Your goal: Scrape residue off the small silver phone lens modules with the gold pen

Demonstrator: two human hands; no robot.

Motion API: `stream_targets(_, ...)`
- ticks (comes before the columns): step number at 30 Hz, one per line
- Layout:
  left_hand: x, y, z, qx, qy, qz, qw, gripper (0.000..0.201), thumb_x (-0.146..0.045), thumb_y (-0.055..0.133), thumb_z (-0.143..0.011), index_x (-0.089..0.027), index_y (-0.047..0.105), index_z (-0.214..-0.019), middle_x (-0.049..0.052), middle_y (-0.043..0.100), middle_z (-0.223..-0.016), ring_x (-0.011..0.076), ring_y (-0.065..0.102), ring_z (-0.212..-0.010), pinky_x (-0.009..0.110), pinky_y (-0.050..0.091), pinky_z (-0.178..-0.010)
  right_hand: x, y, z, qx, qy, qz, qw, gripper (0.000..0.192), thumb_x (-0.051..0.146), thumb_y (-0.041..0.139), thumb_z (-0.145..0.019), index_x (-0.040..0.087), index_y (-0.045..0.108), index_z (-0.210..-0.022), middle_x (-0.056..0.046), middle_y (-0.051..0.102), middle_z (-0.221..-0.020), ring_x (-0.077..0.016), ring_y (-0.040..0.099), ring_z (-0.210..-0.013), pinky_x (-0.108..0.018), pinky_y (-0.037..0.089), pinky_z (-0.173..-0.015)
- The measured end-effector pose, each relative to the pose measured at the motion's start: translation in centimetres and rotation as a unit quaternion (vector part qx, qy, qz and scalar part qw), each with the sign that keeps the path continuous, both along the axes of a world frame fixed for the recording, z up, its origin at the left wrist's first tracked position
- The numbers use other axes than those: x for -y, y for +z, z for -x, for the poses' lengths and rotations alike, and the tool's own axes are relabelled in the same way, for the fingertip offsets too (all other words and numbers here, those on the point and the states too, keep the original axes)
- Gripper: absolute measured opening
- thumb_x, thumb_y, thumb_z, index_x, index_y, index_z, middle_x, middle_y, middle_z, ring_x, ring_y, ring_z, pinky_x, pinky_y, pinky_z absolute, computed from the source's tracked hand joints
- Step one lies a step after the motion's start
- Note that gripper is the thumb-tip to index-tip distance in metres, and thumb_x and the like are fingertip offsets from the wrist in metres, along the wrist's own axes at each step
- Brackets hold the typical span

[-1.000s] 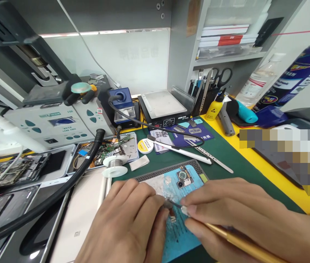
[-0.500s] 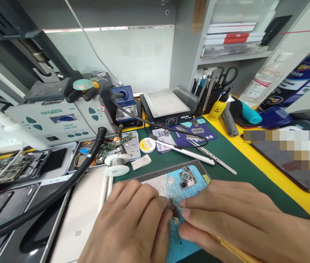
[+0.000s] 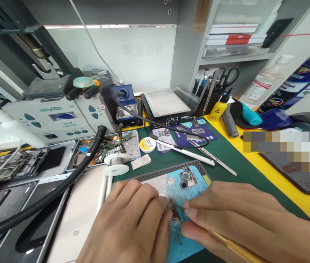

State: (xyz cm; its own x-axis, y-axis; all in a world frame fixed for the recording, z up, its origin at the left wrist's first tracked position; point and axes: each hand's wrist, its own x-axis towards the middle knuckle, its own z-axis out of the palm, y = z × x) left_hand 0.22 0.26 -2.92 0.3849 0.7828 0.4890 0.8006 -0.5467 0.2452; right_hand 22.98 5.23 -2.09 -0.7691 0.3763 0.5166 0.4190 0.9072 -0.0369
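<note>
At the near edge of the worktop (image 3: pixel 226 153), the left hand (image 3: pixel 130 226) is lying flat on the blue phone board (image 3: pixel 182 219), its fingers pressing beside a small dark part (image 3: pixel 171 206); its grip is loose, clasping nothing. The right hand (image 3: pixel 239 219) is pinching a gold-handled tool (image 3: pixel 234 248), grip closed tight, the tip touching that part. A solder spool (image 3: pixel 116 164) is standing just beyond, towards the left edge.

Solder spool (image 3: pixel 116 164), yellow flux tin (image 3: pixel 147 144), hot plate (image 3: pixel 167 106), scissors (image 3: pixel 228 76), yellow bottle (image 3: pixel 218 108) behind.
</note>
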Motion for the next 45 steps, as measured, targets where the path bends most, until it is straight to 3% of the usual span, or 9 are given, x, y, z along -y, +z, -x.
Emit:
stream_targets(3,0.0,-0.2,0.0,-0.002,-0.005,0.004,1.000,0.011,-0.013,0.062,-0.090,-0.020,0.068,-0.095,0.003,0.068,-0.083,0.0236,0.062,-0.079,0.043,0.051,-0.077,0.1,0.1,0.5,-0.044,0.008,0.057,0.997,0.036,0.025,0.043,-0.109,0.019,0.072,-0.087,0.000,0.079,-0.083,-0.0105,0.073,-0.081,-0.021,0.057,-0.083)
stream_targets(8,0.0,-0.2,0.1,0.003,-0.010,0.001,1.000,0.011,-0.012,0.062,-0.089,-0.018,0.068,-0.096,0.004,0.067,-0.084,0.0239,0.061,-0.079,0.044,0.051,-0.077,0.4,-0.3,0.4,-0.031,0.008,0.045,0.998,0.034,0.025,0.046,-0.108,0.021,0.071,-0.086,0.002,0.078,-0.092,-0.0110,0.072,-0.082,-0.023,0.057,-0.087)
stream_targets(17,0.1,-0.3,0.0,-0.015,-0.003,-0.003,1.000,0.008,-0.014,0.062,-0.090,-0.020,0.066,-0.093,0.003,0.066,-0.082,0.0237,0.061,-0.079,0.044,0.050,-0.079,0.8,0.7,0.0,0.009,0.022,0.043,0.999,0.042,0.015,0.037,-0.109,0.022,0.075,-0.093,0.001,0.080,-0.101,-0.0134,0.073,-0.093,-0.025,0.057,-0.091)
stream_targets(29,0.0,-0.1,-0.1,-0.006,0.000,-0.006,1.000,0.010,-0.013,0.061,-0.090,-0.021,0.066,-0.092,0.003,0.067,-0.081,0.0238,0.064,-0.079,0.043,0.052,-0.076,0.4,1.1,0.8,-0.003,0.018,0.034,0.999,0.042,0.015,0.035,-0.109,0.021,0.072,-0.091,0.003,0.080,-0.096,-0.0134,0.072,-0.082,-0.029,0.056,-0.072)
stream_targets(36,0.1,-0.2,-0.2,0.004,0.004,-0.004,1.000,0.013,-0.013,0.061,-0.090,-0.021,0.062,-0.080,0.003,0.067,-0.080,0.0225,0.063,-0.078,0.041,0.051,-0.076,0.6,0.8,0.5,-0.004,0.019,0.031,0.999,0.043,0.019,0.032,-0.111,0.022,0.071,-0.092,0.005,0.079,-0.098,-0.0123,0.071,-0.081,-0.029,0.053,-0.070)
stream_targets(45,0.1,-0.1,-0.1,0.007,0.003,0.012,1.000,0.011,-0.014,0.062,-0.090,-0.021,0.063,-0.082,0.003,0.066,-0.080,0.0230,0.061,-0.078,0.041,0.049,-0.074,0.3,0.6,0.6,-0.017,0.023,0.038,0.999,0.040,0.023,0.034,-0.111,0.021,0.070,-0.094,0.005,0.078,-0.097,-0.0127,0.069,-0.083,-0.032,0.051,-0.070)
